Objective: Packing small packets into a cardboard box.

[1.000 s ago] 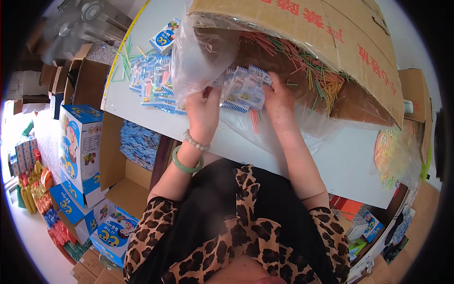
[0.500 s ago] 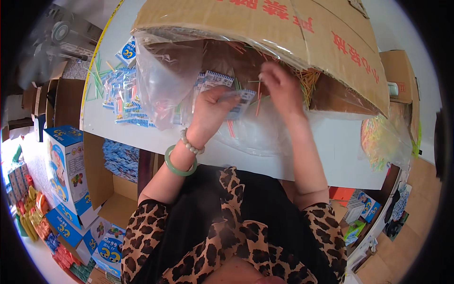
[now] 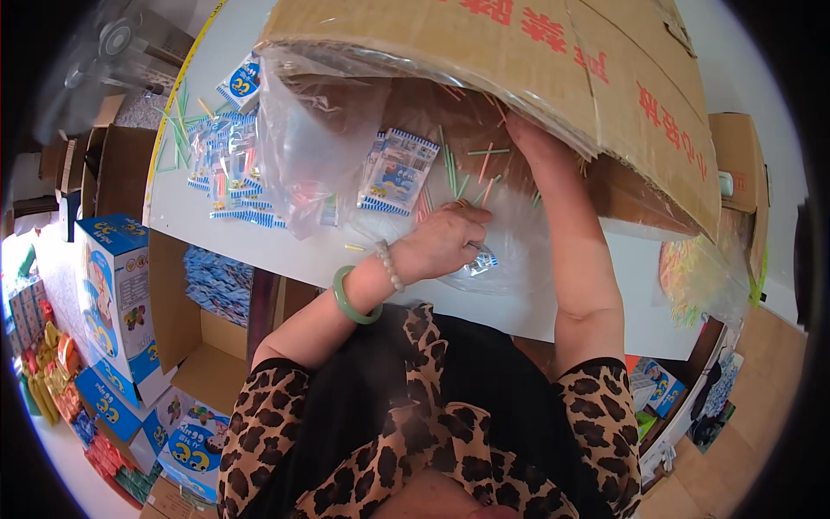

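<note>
My left hand (image 3: 445, 240) is low over the white table with its fingers curled around a small clear and blue plastic packet (image 3: 482, 261), only part of which shows below the hand. Thin green and pink sticks (image 3: 450, 164) lie just beyond its fingertips on clear plastic film. My right hand (image 3: 529, 138) reaches into a tipped cardboard box (image 3: 553, 65); its fingers are hidden under the box's edge. Left of the loose sticks, blue and white packets (image 3: 400, 170) lie flat.
More filled packets (image 3: 232, 164) are heaped on the left of the table, beside green sticks (image 3: 181, 130). A clear bag of coloured sticks (image 3: 700, 264) sits at the right. An open carton (image 3: 212, 355) and printed boxes (image 3: 117, 294) stand below left.
My right hand has gone deeper into the box. My left hand has lowered toward me and right with the packet. Flat packets and loose sticks are now uncovered, and the box has shifted slightly right.
</note>
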Motion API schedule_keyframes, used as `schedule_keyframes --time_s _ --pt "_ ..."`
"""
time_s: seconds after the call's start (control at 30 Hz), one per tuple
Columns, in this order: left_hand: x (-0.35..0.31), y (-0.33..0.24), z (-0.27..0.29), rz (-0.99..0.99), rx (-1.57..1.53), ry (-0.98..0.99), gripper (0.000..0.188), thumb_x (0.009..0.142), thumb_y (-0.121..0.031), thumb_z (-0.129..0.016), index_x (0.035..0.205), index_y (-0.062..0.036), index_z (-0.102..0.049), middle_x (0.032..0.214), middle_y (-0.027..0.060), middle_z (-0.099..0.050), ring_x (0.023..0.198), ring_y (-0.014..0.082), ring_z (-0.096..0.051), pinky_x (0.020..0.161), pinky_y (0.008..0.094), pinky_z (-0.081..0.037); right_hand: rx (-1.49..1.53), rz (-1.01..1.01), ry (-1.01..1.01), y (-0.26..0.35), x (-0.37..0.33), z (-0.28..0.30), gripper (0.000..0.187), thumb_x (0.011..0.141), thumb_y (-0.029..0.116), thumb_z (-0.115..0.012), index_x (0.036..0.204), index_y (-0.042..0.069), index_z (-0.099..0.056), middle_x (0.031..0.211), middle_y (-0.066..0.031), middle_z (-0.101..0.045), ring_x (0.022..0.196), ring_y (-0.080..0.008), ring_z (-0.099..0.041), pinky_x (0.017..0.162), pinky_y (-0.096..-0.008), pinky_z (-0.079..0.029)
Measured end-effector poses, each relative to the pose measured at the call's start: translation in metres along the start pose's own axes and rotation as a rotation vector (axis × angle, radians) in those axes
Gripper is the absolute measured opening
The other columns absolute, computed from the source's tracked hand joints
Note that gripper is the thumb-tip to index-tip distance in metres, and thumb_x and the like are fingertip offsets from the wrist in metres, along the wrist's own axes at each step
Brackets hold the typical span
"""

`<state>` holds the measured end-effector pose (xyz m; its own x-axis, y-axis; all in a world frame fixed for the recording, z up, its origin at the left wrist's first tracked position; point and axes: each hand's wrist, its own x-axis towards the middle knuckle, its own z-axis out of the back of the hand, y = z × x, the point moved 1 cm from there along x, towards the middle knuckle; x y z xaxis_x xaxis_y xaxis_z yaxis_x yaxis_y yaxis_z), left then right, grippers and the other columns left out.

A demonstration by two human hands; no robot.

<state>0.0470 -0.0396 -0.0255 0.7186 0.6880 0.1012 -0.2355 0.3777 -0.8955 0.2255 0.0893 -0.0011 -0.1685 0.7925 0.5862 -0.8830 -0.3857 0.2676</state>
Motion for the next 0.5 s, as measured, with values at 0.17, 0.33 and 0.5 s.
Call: schedule_keyframes --time_s 0.17,0.33,0.5 --pt "-0.004 0.003 -0.002 -0.029 -0.002 -0.012 0.008 0.072 -0.008 -0.060 0.068 -0.0020 -0.059 0.114 0.0203 -0.057 0.106 0.0343 -0.052 0.092 0.0384 -0.040 -0.238 -0.075 0.140 -0.031 -0.009 -0.008 0.039 0.086 0.025 -0.048 0.120 0.007 -0.052 0.120 -0.0183 -0.053 0.112 -0.0391 -0.047 0.096 -0.0461 -0.036" --pt "-0.003 0.002 -0.003 -0.052 -0.010 -0.014 0.010 0.071 -0.011 -0.062 0.067 -0.0028 -0.059 0.113 0.0209 -0.058 0.107 0.0335 -0.052 0.094 0.0385 -0.039 -0.514 -0.081 0.185 -0.079 -0.028 -0.020 0.041 0.086 0.025 -0.048 0.123 0.007 -0.050 0.123 -0.0184 -0.051 0.114 -0.0398 -0.045 0.098 -0.0465 -0.034" --pt "-0.004 0.003 -0.004 -0.070 -0.012 -0.010 0.010 0.071 -0.012 -0.063 0.067 -0.0031 -0.059 0.111 0.0219 -0.058 0.108 0.0326 -0.052 0.094 0.0393 -0.037 -0.225 0.027 0.178 -0.049 -0.028 -0.045 0.039 0.083 0.026 -0.053 0.119 0.009 -0.053 0.120 -0.0168 -0.053 0.112 -0.0383 -0.047 0.096 -0.0467 -0.037"
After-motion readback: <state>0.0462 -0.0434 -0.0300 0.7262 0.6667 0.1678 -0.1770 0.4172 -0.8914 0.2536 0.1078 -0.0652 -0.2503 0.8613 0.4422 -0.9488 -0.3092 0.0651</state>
